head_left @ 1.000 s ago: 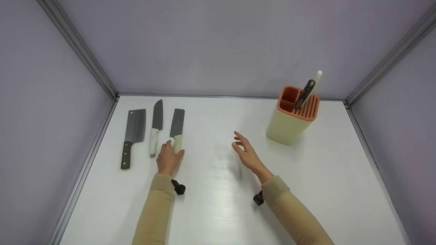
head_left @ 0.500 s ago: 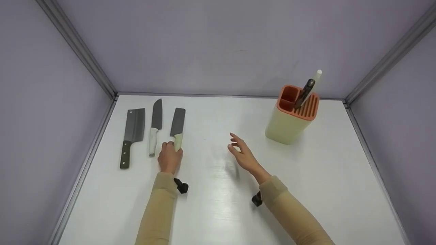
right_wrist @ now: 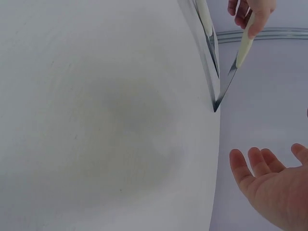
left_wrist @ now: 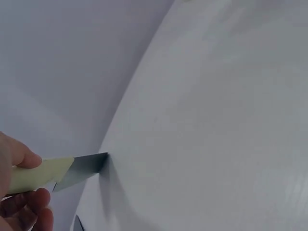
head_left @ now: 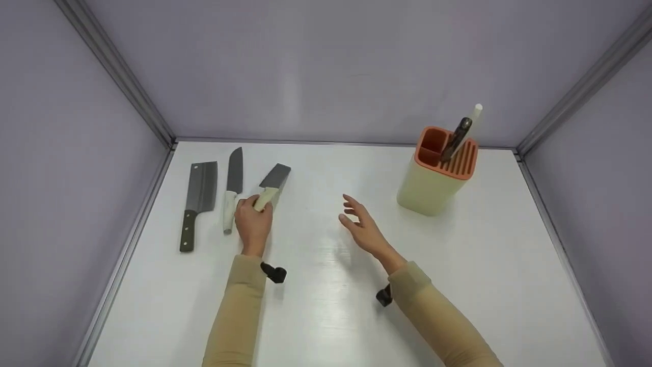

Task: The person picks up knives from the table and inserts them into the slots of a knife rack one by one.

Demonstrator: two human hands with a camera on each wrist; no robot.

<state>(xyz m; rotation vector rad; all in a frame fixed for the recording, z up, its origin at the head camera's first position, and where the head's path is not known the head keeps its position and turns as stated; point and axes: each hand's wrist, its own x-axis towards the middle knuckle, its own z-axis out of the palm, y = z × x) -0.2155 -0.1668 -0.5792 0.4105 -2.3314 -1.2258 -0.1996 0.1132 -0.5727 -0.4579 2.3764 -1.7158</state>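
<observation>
On a white table a knife block is standing far right, a cleaver and a white-handled knife are lying left — the right hand, fingers loosely apart, is hovering between; the left hand is gripping a cream-handled knife beside the white-handled one — its long axis tilting, blade pointing away, rightward and down

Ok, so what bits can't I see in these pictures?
Held knife: handle's end, hidden by the left hand, head view.
Dark handle and white handle: lower ends, hidden inside the block, head view.
Another blade: mostly cut off by the bottom edge, left wrist view.
Right hand: cut off by the right edge, right wrist view.
</observation>
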